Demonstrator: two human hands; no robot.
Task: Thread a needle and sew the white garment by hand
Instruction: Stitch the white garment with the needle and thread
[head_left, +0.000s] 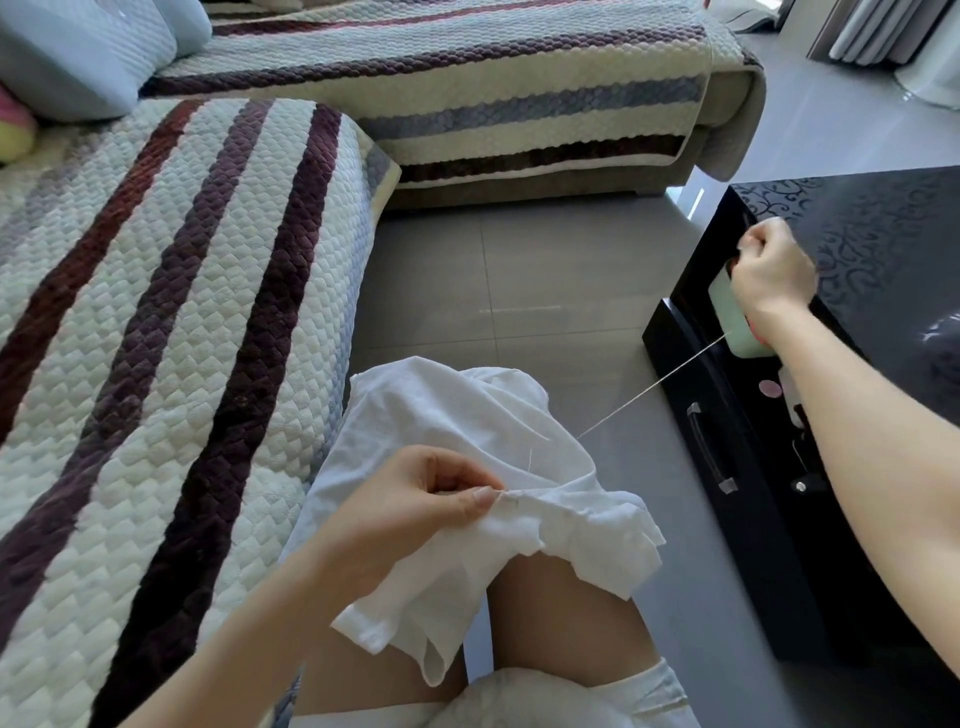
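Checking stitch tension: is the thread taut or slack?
Taut: the thread runs in a straight line from the white garment up toward the raised right hand.

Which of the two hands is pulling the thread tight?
The right hand, raised by the black table with the thread stretched straight toward it; the left hand only pinches the white garment on the lap.

the white garment (467, 415) is thin matt cloth, soft and creased. the thread (649, 387) is a fine pale strand. the sofa cover (182, 312) is quilted plush, bumpy all over. the tabletop (883, 234) is glossy black with a scroll pattern, and its drawer handle (704, 447) looks metal. the floor (519, 270) is smooth grey tile with a faint sheen.
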